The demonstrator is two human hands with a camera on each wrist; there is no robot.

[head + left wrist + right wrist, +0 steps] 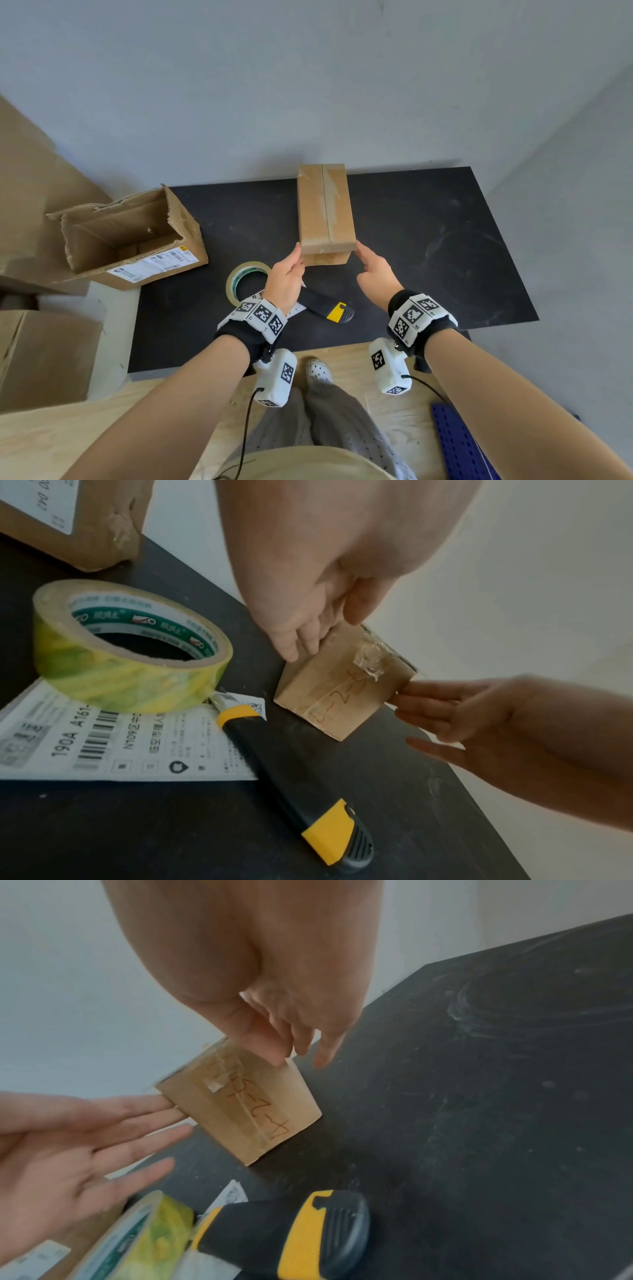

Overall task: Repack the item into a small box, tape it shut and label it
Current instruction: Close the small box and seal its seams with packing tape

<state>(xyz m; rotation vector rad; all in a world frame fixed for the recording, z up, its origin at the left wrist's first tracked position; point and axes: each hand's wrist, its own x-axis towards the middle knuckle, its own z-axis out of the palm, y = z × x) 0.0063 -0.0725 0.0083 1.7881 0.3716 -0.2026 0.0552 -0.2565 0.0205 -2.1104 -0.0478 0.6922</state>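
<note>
A small long cardboard box lies flaps-closed on the black mat; clear tape remnants and handwriting show on its near end. My left hand touches the box's near left corner with straight fingers. My right hand touches the near right corner, fingers relaxed. Neither hand grips anything. A roll of clear tape lies by my left wrist, on a white shipping label. A black-and-yellow utility knife lies beside it.
A larger torn cardboard box with a printed label lies open on its side at the mat's left edge. More cardboard boxes stand off the mat at the left. A blue perforated board lies at the lower right.
</note>
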